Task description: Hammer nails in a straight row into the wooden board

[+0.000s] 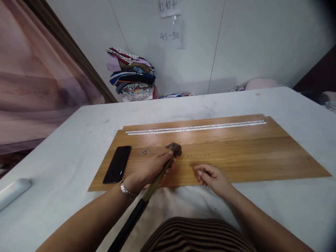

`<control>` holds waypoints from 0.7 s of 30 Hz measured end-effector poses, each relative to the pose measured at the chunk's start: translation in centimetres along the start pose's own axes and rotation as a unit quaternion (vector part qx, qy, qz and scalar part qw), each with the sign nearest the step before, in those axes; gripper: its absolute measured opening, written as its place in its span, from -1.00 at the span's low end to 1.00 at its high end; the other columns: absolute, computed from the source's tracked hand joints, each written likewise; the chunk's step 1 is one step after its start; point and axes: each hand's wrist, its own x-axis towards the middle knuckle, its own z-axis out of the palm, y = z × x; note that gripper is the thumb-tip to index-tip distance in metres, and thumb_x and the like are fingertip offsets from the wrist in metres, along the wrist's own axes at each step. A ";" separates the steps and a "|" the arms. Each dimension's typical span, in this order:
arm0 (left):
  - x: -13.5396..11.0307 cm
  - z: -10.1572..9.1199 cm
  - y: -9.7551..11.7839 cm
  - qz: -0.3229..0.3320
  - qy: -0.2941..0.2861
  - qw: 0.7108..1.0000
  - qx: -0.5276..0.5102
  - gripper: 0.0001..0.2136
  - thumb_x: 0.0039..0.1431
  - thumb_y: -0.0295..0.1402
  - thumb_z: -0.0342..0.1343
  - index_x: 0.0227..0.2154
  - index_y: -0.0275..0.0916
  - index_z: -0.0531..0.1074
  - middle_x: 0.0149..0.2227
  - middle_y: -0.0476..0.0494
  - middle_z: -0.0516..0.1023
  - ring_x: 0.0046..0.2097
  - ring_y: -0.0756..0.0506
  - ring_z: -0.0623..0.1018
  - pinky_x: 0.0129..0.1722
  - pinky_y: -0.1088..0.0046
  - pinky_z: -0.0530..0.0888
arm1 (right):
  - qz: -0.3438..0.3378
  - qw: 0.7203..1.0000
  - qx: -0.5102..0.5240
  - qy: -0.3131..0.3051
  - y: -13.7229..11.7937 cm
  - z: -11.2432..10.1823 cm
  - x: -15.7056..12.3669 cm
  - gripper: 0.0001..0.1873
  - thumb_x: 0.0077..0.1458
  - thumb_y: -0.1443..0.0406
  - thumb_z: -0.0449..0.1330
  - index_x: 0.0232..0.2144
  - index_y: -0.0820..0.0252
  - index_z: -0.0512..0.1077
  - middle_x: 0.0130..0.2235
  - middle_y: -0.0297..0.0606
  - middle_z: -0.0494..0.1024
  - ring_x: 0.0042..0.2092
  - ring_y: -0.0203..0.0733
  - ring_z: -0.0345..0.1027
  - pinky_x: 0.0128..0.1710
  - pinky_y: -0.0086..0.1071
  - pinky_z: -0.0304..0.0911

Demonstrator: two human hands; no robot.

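My left hand (149, 169) is wrapped round the handle of a hammer (175, 149), close under its dark metal head, which rests on the wooden board (262, 154). The long handle runs back toward my body. My right hand (213, 176) lies on the board's near edge with its fingers curled loosely; nothing shows in them. A row of small nail dots (195, 155) runs rightward from the hammer head. A few loose nails (146, 151) lie left of the head.
A black phone (117, 163) lies at the board's left end. Two shiny strips (196, 127) run along its far side. The board sits on a white table (78, 126). Folded clothes (131, 75) are piled by the wall. A white object (13, 190) lies far left.
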 end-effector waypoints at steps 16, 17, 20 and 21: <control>0.3 -0.2 -0.5 0.001 0.007 1.000 0.018 -0.61 0.17 0.01 0.00 -0.29 -0.29 0.36 -0.45 0.00 0.37 -0.60 0.12 0.28 -0.65 0.57 0.18 | -0.006 1.000 -0.005 -0.001 0.0 -0.1 0.0 -0.71 0.09 0.11 0.18 -0.27 0.21 0.47 -0.51 -0.38 0.39 -0.53 -0.35 0.26 -0.53 -0.43 0.21; 0.3 -0.1 -0.5 -0.004 0.013 1.000 0.019 -0.61 0.17 0.01 0.00 -0.31 -0.29 0.36 -0.46 0.00 0.37 -0.60 0.12 0.28 -0.65 0.57 0.18 | -0.005 1.000 -0.007 -0.003 0.0 -0.1 0.0 -0.71 0.09 0.11 0.18 -0.27 0.21 0.47 -0.51 -0.38 0.39 -0.53 -0.35 0.26 -0.53 -0.43 0.21; 0.3 0.0 -0.5 -0.012 0.015 1.000 0.013 -0.60 0.16 0.02 0.00 -0.31 -0.29 0.36 -0.47 0.01 0.36 -0.61 0.12 0.27 -0.66 0.57 0.16 | -0.005 1.000 -0.013 -0.002 0.0 -0.1 0.0 -0.71 0.09 0.11 0.18 -0.26 0.20 0.47 -0.51 -0.38 0.39 -0.53 -0.35 0.25 -0.54 -0.43 0.20; 0.3 0.0 -0.5 -0.011 0.012 1.000 0.008 -0.60 0.16 0.02 0.01 -0.30 -0.29 0.37 -0.47 0.01 0.36 -0.60 0.12 0.27 -0.66 0.58 0.15 | -0.006 1.000 -0.013 -0.001 0.0 -0.1 0.0 -0.71 0.09 0.11 0.18 -0.26 0.20 0.47 -0.51 -0.38 0.39 -0.53 -0.35 0.25 -0.54 -0.43 0.20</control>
